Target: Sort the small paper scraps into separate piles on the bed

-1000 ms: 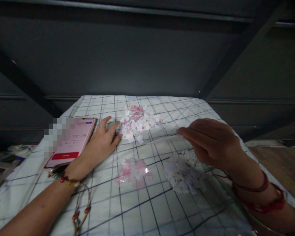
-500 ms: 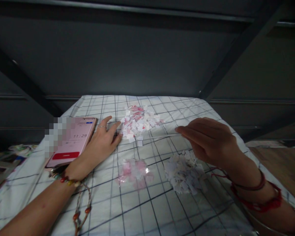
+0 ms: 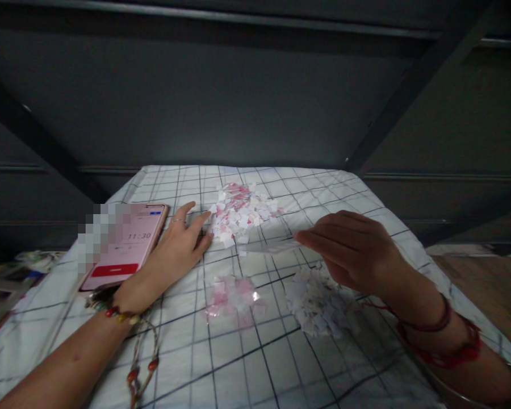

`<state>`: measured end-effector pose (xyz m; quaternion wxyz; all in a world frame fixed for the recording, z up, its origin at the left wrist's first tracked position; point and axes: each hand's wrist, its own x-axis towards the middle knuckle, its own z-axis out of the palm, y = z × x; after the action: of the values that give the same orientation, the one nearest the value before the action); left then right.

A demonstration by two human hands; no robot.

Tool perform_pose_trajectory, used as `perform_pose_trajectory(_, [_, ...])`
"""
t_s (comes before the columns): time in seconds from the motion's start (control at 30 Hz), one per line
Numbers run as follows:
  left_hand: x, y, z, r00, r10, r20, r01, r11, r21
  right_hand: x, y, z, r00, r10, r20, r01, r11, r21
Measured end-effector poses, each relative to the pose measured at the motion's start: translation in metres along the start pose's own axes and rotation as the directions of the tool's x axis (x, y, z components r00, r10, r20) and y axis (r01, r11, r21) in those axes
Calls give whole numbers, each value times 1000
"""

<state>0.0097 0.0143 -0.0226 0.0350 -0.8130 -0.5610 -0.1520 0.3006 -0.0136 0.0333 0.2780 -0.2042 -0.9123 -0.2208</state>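
My left hand lies open on the cloth, fingers spread, its fingertips at the left edge of a mixed pile of white and pink paper scraps. Thumb and fingers of my right hand are pinched together on a thin translucent strip, perhaps clear plastic. The strip reaches left from the fingertips toward the front of the mixed pile. Below the right hand sits a heap of white paper scraps, partly hidden by it. Shiny pink and clear pieces form a smaller heap to its left.
A pink-screened phone lies left of my left hand, partly pixelated. The white checked cloth covers the surface. Behind its far edge rises a dark panel. Wood floor shows at the right.
My right hand has moved slightly left and lower. The translucent strip now shows its flat side more, beside the front of the mixed pile. My left hand stays nearly still.
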Motion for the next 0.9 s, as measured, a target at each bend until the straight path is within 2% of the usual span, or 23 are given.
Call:
perform_pose_trajectory(0.2, [0,2,-2,1000,-21,18,21,1000,14,-1,4,-2,1000,26,-1,-26,996,-83])
perform_pose_trajectory(0.33, [0,1,-2,1000,-25,12,25,1000,16,-1,1,-2,999,5,-40,-5,1000,-14])
perform_pose_trajectory(0.43, [1,1,-3,1000,-29,8,29,1000,5,1,-1,0,1000,-17,-15,18,1000,24])
perform_pose_trajectory(0.77, [0,3,-7,1000,-24,1,24,999,-38,0,8,-7,999,29,32,-24,988,-155])
perform_pose_trajectory(0.9, [0,2,-5,1000,-11,-5,11,999,-46,0,7,-7,999,34,0,-34,992,-124])
